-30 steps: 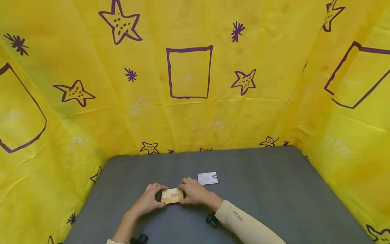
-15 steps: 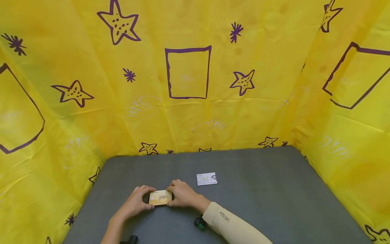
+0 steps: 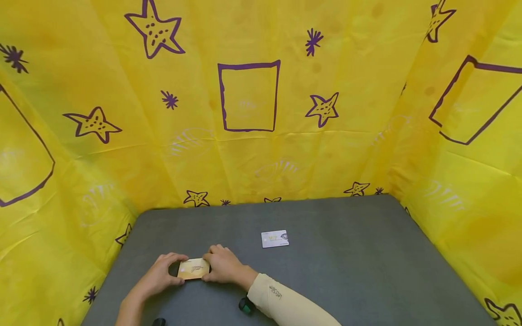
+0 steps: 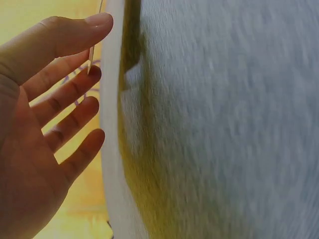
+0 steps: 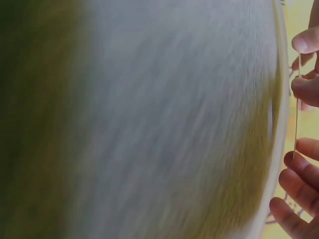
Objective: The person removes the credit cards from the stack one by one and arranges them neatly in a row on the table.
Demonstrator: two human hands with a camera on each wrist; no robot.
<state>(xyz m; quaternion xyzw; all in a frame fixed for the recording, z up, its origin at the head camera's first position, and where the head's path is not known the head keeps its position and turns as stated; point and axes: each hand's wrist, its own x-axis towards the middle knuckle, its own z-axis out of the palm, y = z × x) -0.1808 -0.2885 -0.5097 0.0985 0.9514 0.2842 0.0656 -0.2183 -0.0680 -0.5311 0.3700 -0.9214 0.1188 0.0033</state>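
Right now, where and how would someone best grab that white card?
Probably pinch the white card by its long edges, near and far, coming from above: it lies flat on the grey table, so its thin edges offer the likeliest hold. The right hand is the nearer one, but it pinches the gold card.

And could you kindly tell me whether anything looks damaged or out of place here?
Nothing stands out: the gold card is held, without visible damage, between the left grip and right grip, and the white card lies flat on the grey table.

Yellow cloth [image 3: 350, 154] hangs behind a gray table [image 3: 350, 258] and white card [image 3: 275, 239].
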